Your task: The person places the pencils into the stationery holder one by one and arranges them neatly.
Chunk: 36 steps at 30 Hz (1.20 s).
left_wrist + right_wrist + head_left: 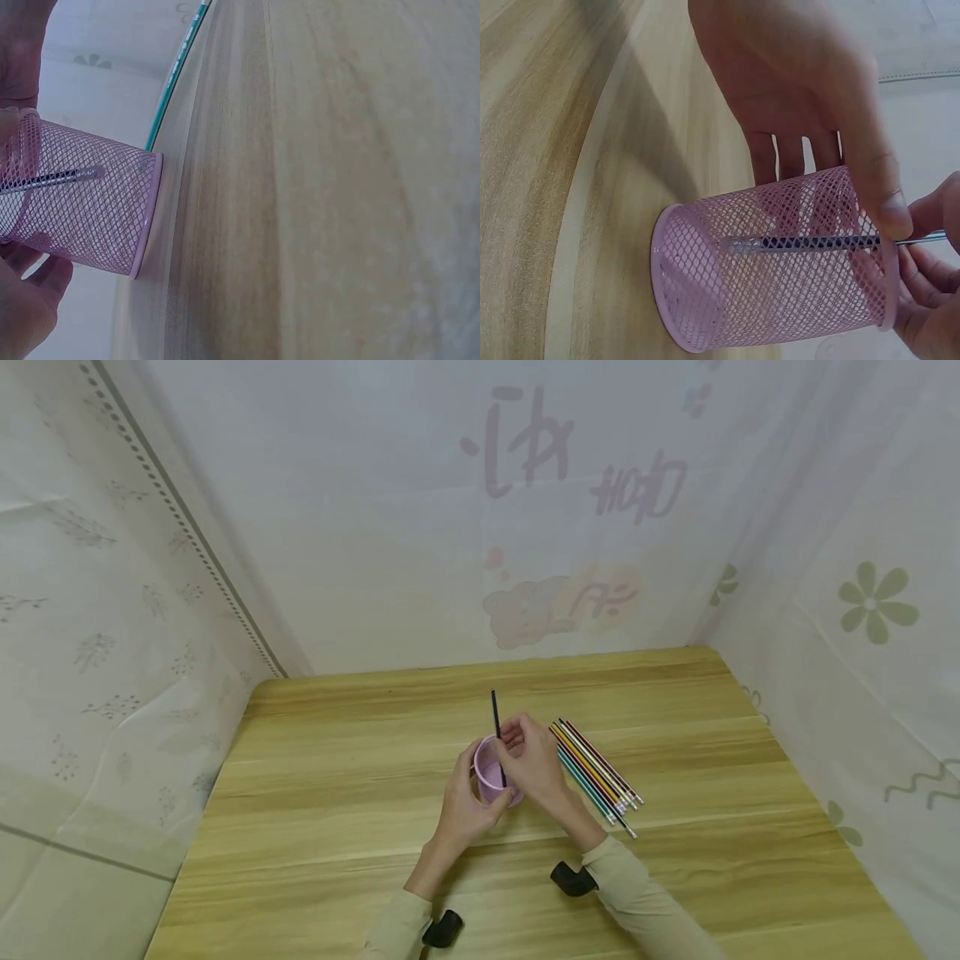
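A pink mesh pencil cup is in my left hand, whose thumb lies at the rim while the fingers wrap the far side, seen through the mesh in the right wrist view. My right hand pinches a dark pencil above the cup's mouth. Its lower part reaches down inside the cup, and the eraser end shows through the mesh above the cup's floor. The pencil's upper end sticks up well past the rim. In the left wrist view the cup hides part of both hands.
Several pencils in yellow, dark red, teal and black lie in a loose bundle on the wooden table, just right of the right hand. Black wrist mounts sit by the sleeves. Patterned white curtains close off the back and sides.
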Tool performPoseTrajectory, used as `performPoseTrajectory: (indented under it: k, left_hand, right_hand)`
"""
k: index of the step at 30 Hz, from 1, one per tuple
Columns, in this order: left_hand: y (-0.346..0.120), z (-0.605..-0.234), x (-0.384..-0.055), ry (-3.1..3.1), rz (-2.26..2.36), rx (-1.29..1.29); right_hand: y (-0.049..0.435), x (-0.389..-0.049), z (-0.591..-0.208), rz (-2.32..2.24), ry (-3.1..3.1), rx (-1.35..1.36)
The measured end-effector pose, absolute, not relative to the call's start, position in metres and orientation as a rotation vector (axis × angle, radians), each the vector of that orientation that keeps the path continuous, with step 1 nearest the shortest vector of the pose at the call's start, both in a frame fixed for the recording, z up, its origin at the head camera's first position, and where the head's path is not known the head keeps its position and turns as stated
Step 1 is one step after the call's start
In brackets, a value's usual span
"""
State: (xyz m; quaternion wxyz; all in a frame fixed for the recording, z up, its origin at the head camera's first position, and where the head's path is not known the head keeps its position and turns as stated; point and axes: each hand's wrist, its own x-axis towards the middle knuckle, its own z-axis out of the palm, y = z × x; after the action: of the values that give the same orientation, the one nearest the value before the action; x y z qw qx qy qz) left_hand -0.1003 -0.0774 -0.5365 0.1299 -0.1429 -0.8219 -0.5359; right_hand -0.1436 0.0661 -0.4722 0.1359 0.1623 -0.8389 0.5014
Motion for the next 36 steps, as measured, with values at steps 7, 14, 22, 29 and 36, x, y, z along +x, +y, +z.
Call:
performPoseTrajectory:
  k: [7, 14, 22, 29, 36]
  left_hand:
    - [-0.076, -0.535, -0.101, -2.382, -1.536, -0.425]
    - [-0.076, -0.533, -0.100, -2.413, -1.576, -0.376]
    - [-0.077, -0.532, -0.100, -2.415, -1.574, -0.379]
    - [-0.076, -0.533, -0.099, -2.403, -1.558, -0.385]
    - [-0.076, -0.534, -0.099, -2.401, -1.557, -0.390]
  right_hand:
    - [0.069, -0.140, -0.466, 1.421, -2.433, 0.450]
    - [0.085, -0.148, -0.457, 1.393, -2.404, 0.402]
    - [0.114, -0.163, -0.454, 1.418, -2.452, 0.302]
    - [0.142, -0.180, -0.464, 1.401, -2.490, 0.151]
    - [0.165, -0.188, -0.479, 1.359, -2.584, 0.069]
